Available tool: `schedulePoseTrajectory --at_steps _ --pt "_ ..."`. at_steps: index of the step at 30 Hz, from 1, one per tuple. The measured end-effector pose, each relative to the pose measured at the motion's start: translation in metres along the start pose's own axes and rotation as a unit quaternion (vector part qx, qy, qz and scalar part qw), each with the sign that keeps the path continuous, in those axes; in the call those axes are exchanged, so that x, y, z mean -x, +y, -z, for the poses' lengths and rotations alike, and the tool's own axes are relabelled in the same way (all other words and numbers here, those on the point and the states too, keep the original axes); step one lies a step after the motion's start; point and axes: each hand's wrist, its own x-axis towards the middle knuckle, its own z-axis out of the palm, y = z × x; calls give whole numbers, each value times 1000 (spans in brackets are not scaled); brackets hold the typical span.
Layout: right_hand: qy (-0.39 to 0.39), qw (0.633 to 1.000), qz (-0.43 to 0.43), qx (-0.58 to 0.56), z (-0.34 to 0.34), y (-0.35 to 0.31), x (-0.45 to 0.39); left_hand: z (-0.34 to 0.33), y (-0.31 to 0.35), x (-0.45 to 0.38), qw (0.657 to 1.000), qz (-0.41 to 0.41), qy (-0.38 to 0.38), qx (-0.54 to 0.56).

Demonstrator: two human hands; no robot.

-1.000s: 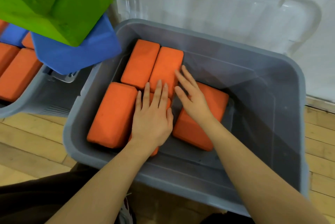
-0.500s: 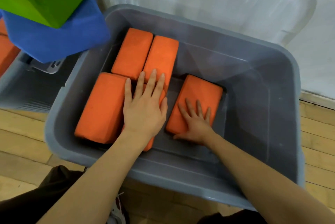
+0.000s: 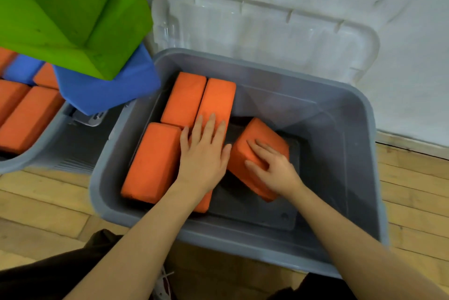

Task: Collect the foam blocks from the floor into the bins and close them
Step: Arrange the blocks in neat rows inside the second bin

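Since half a second earlier, the right hand (image 3: 274, 168) had tilted the orange block (image 3: 261, 154), gripping it inside the grey bin (image 3: 359, 154), left hand (image 3: 204, 151) pressing flat; it might wedge crooked.

Blocks (image 3: 155, 161) lie in bin (image 3: 359, 178), lid (image 3: 267, 30) behind.

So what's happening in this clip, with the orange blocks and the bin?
A person is packing orange foam blocks into a grey bin on a wooden floor. The left hand rests flat on the blocks already laid in. The right hand grips a tilted orange block not yet lying flat. The clear lid leans against the wall, so the bin is open. A second bin stands to the left.
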Motion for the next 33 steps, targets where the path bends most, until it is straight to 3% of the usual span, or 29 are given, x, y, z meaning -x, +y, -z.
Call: schedulePoseTrajectory --at_steps 5,10,18,20,23,26,33 --pt "49 997 -37 -48 26 1 5 -5 21 -9 994 -107 -17 -6" --pt "103 994 -26 2 33 6 20 -15 35 -30 992 -106 -71 -16" --pt "84 984 83 132 36 15 31 -25 40 -40 995 -102 13 -14" --pt "120 979 92 134 35 7 30 -21 39 -42 995 -89 33 3" --pt "195 976 41 85 30 -12 22 -10 30 -53 995 -74 52 40" --pt "247 968 -40 -10 27 -38 6 0 9 -62 993 -92 8 76" --pt "173 974 -145 -31 17 -70 -39 4 -37 -64 999 -9 -34 29"
